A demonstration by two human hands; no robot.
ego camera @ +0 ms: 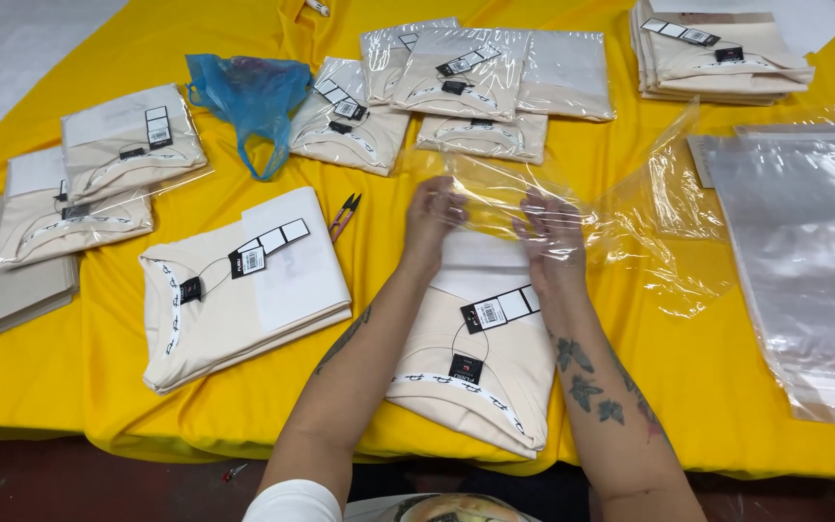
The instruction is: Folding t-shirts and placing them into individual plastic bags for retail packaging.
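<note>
My left hand [432,215] and right hand [551,232] both have their fingers closed on the mouth of a clear plastic bag [572,217], at the far end of the folded cream shirt [471,358] lying in front of me on the yellow cloth [727,387]. A second folded shirt [244,290] lies to the left, small snips [344,215] just beyond it. Bagged shirts [456,87] and a blue bag [253,97] sit farther off; a stack of empty bags [804,261] lies to the right.
</note>
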